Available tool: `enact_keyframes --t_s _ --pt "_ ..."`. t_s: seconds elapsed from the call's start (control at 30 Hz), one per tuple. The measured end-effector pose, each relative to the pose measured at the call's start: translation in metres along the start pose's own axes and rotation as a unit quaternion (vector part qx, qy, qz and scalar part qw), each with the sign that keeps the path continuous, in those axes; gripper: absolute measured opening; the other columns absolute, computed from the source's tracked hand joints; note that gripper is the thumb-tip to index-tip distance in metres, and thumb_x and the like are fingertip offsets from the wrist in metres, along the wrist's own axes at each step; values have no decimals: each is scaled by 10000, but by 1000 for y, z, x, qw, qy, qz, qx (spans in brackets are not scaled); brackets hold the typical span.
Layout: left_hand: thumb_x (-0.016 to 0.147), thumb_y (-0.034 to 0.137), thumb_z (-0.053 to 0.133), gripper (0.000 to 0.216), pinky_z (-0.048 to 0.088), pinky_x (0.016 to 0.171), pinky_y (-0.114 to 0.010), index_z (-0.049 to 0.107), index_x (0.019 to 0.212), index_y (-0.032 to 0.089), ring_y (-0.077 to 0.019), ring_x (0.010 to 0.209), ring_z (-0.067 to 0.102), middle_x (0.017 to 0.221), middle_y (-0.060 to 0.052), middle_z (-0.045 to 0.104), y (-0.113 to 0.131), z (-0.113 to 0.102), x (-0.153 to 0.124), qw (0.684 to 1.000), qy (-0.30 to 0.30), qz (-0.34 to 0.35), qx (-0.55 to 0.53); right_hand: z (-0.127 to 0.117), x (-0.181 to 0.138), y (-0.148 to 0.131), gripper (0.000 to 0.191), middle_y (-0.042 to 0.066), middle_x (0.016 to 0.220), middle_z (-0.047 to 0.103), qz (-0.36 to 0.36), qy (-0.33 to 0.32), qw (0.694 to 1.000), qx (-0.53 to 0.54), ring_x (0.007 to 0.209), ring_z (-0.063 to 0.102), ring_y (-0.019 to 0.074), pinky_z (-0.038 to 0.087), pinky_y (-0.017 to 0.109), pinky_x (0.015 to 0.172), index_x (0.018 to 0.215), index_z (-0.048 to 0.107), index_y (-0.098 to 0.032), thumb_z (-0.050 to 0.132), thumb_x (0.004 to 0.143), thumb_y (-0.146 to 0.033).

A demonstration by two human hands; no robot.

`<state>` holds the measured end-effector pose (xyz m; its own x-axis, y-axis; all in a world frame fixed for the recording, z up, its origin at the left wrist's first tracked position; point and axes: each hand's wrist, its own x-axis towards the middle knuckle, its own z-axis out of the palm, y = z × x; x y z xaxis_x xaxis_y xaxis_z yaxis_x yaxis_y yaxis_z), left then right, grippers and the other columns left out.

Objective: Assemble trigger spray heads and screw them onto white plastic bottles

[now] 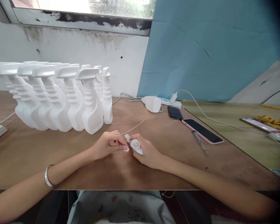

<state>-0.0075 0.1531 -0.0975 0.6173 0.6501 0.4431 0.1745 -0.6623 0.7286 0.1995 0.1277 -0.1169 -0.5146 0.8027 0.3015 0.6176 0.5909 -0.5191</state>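
Observation:
My right hand (148,152) is wrapped round a white trigger spray head (135,145), its round collar opening facing up. Close beside it on the left, my left hand (110,144) has thumb and forefinger pinched on a small white piece (126,149), perhaps a ring or gasket; its exact shape is partly hidden. Just behind the hands lies a thin white tube (136,125), its near end hidden by my left fingers. Farther back on the left stand several white spray bottles (93,115) in rows, upright, with trigger heads on.
A white bottle-like object (153,104) lies at the back by a power strip (170,101) with a plugged-in charger. On the right are a dark pixelated item (175,112), a pink-edged phone (202,131) and a screwdriver (200,142). A white cable (207,116) crosses to the right.

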Motion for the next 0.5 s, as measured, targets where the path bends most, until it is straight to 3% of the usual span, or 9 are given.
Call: enact_keyframes --t_s 0.13,0.3,0.5 --pt "750 288 616 142 344 587 -227 641 710 154 -99 623 406 604 5 477 1 3 -1 999 48 -24 -9 17 16 -5 245 34 905 547 -39 -31 995 87 754 540 142 415 265 656 983 358 -198 498 789 -252" --pt "747 304 611 164 288 525 -210 591 723 143 -74 566 339 597 33 405 0 3 0 995 12 -88 -46 18 19 -13 217 27 863 520 -59 -50 991 111 740 512 137 411 267 654 874 392 -189 529 788 -334" --pt "724 343 623 235 346 583 -216 510 775 144 -88 647 415 717 11 461 -3 1 2 992 -16 -96 -82 15 18 -12 329 39 977 563 -27 -26 985 166 841 541 147 421 275 711 989 404 -190 596 751 -312"
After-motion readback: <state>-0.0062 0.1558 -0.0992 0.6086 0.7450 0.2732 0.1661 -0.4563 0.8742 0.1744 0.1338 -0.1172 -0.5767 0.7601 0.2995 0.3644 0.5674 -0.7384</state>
